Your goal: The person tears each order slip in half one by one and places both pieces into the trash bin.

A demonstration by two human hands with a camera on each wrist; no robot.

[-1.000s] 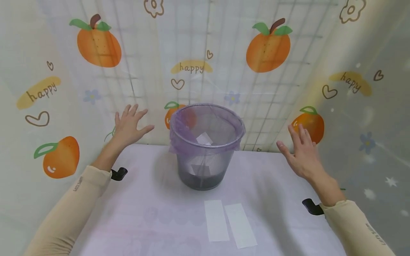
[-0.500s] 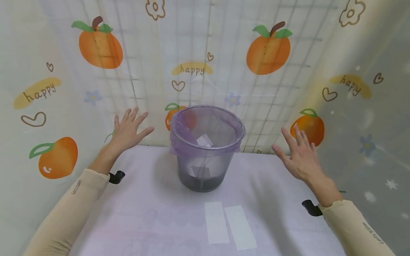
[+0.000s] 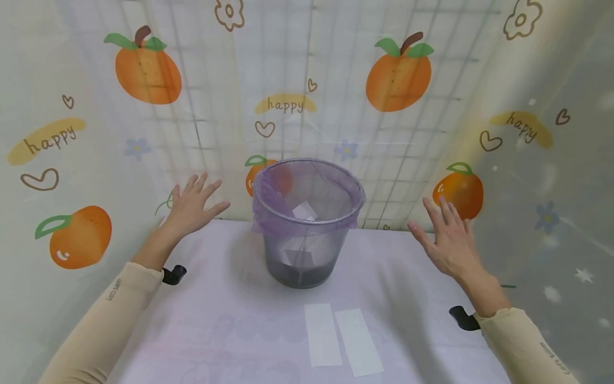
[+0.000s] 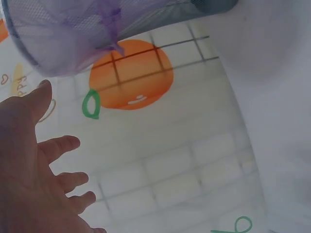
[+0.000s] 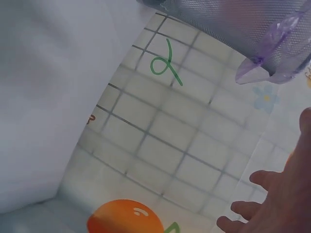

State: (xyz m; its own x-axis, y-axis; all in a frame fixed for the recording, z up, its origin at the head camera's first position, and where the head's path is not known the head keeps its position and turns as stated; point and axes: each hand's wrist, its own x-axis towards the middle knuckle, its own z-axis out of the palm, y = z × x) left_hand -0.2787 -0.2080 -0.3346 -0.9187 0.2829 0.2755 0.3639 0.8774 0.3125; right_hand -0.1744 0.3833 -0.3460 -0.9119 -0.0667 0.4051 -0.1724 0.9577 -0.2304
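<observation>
A round mesh wastebasket [image 3: 307,245] stands upright at the middle back of the table, with a thin purple bag [image 3: 274,213] folded over its rim. Through the mesh a white piece of paper [image 3: 305,210] shows inside. Left of the basket my left hand [image 3: 192,209] is raised with fingers spread, holding nothing. My right hand [image 3: 451,242] is held up on the other side, fingers spread and apart from the basket. In front of the basket lie two white paper strips [image 3: 323,335] side by side, the right one slanted.
A pale cloth covers the table [image 3: 230,325]. Behind and at both sides hangs a curtain [image 3: 336,64] printed with oranges and the word happy. Black wrist mounts [image 3: 174,275] stick out at both sleeve cuffs.
My left hand has lowered a little. My right hand has shifted slightly left and down. The basket and paper strips stay in place, with a small shift of the head view.
</observation>
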